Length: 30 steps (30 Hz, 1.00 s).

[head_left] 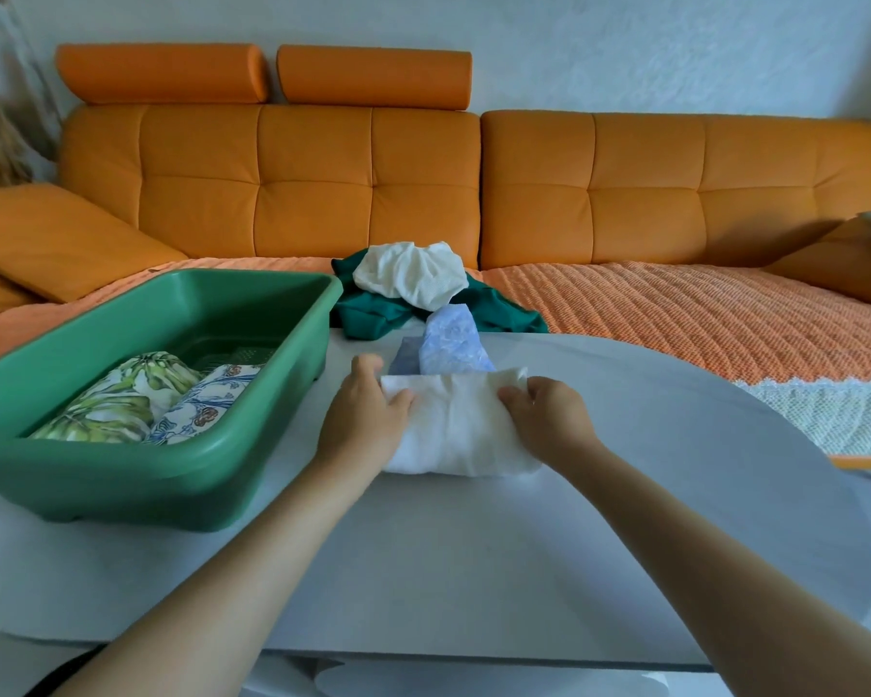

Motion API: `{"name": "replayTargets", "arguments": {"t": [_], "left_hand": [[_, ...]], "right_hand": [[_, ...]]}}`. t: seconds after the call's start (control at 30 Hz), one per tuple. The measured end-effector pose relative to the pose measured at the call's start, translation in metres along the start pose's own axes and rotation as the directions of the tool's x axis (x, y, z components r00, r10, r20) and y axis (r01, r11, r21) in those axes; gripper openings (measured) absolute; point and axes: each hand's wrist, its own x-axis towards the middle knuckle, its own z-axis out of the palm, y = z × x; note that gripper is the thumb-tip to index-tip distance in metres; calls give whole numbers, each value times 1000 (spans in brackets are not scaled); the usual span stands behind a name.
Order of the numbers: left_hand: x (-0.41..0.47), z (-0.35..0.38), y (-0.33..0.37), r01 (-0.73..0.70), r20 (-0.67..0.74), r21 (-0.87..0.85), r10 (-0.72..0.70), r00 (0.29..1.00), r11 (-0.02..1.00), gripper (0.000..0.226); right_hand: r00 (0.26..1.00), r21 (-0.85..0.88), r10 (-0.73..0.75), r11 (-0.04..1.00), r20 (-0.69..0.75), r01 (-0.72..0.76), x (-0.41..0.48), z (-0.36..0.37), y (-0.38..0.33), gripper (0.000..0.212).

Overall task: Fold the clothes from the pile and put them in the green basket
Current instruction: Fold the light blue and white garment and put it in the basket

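free: near table [473, 570] | blocked left: green basket [252, 445] | blocked far: pile [413, 294]

Half-folded white cloth [461, 425] just right of green basket [122, 490], two printed pieces [137, 399] inside; rumpled pile [413, 289] behind.

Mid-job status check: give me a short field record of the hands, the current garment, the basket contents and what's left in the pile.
garment: white cloth, partly folded, on the grey table
left: left hand grips the cloth's left edge
right: right hand pinches its upper right edge
basket: green basket on the table, left of the cloth
basket contents: leaf-print piece, blue floral piece
pile: beyond the cloth; white piece, dark green piece, pale blue piece
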Motion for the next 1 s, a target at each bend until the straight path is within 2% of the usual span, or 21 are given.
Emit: {"name": "replayTargets", "arguments": {"t": [0.03, 0.1, 0.13, 0.17, 0.23, 0.3, 0.33, 0.37, 0.43, 0.47, 0.53, 0.67, 0.77, 0.83, 0.93, 1.0], "left_hand": [[1, 1, 1, -157, -80, 97, 165, 983, 983, 41], [3, 3, 6, -501, -108, 264, 541, 834, 824, 40], [3, 6, 8, -601, -21, 300, 635, 772, 741, 41], [2, 7, 12, -652, 122, 300, 650, 750, 696, 47], [-2, 12, 17, -635, 377, 297, 523, 764, 713, 57], [-3, 17, 15, -560, 489, 256, 394, 778, 788, 59], [-4, 16, 15, -526, 496, 205, 375, 783, 826, 57], [-4, 18, 11, -509, 492, 155, 380, 783, 847, 54], [-2, 21, 3, -520, 509, 129, 394, 765, 844, 54], [0, 24, -3, -548, 536, 146, 399, 744, 824, 58], [6, 27, -13, -570, 597, 220, 354, 720, 791, 60], [11, 27, -20, -521, 578, 271, 296, 760, 810, 49], [9, 21, -24, -509, 473, 194, 374, 797, 839, 46], [5, 11, -20, -555, 440, 123, 456, 774, 823, 64], [-4, 1, -14, -597, 581, 155, 416, 699, 787, 107], [-10, 1, -14, -623, 613, 193, 403, 680, 758, 119]], "right_hand": [[1000, -33, -2, 999, 4, 2, 2, 3, -1, 34], [999, -91, -34, 995, -4, 34, 4, 5, -2, 26], [996, -129, -90, 988, -23, 87, 3, 5, -2, 35], [979, -190, -195, 965, -53, 182, 3, 5, -3, 47], [885, -362, -460, 839, -74, 406, 6, 5, -4, 57], [785, -425, -620, 716, -22, 554, 6, 4, -9, 46], [757, -390, -653, 689, 33, 611, 4, 4, -10, 39], [743, -322, -660, 684, 109, 655, 2, 5, -9, 35], [728, -196, -605, 709, 323, 677, -2, 7, -1, 40], [718, -193, -552, 720, 423, 667, -2, 8, 3, 45], [713, -225, -475, 727, 516, 648, 1, 9, 9, 51], [751, -188, -408, 802, 520, 567, 3, 9, 11, 51], [781, -195, -419, 811, 463, 551, -2, 5, 13, 53], [775, -216, -453, 785, 440, 581, -6, -1, 13, 59], [737, -269, -476, 720, 480, 640, -13, -10, 15, 88], [720, -282, -475, 698, 506, 658, -15, -12, 15, 100]]}}
